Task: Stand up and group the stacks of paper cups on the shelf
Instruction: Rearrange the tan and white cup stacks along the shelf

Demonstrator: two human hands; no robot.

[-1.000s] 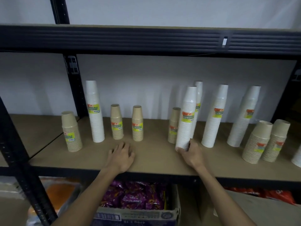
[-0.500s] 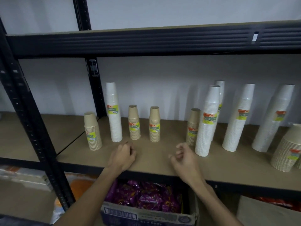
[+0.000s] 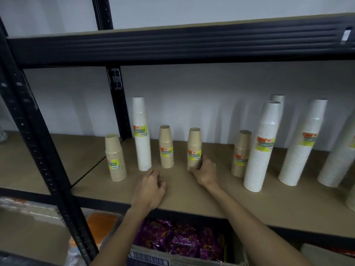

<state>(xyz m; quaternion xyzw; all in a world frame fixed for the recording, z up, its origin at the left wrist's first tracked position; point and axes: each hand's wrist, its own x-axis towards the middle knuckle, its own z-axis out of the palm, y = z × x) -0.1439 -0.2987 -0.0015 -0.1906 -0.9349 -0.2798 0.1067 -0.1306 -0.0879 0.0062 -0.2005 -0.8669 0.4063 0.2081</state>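
Observation:
Stacks of paper cups stand upright on the brown shelf (image 3: 249,204). At the left are a short brown stack (image 3: 115,158), a tall white stack (image 3: 141,135) and a brown stack (image 3: 166,146). My right hand (image 3: 204,170) wraps around the base of another brown stack (image 3: 194,145). My left hand (image 3: 150,187) rests on the shelf with fingers curled, holding nothing. Further right stand a brown stack (image 3: 241,153) and tall white stacks (image 3: 264,146) (image 3: 303,143).
A black upright post (image 3: 38,143) rises at the left front, and another (image 3: 117,100) stands at the back. The upper shelf beam (image 3: 172,45) runs overhead. Below the shelf sits a cardboard box of purple packets (image 3: 178,240).
The view has swung left. My right hand let go of the tall white stack, moved left and closed on a brown stack. My left hand curled and stayed on the shelf.

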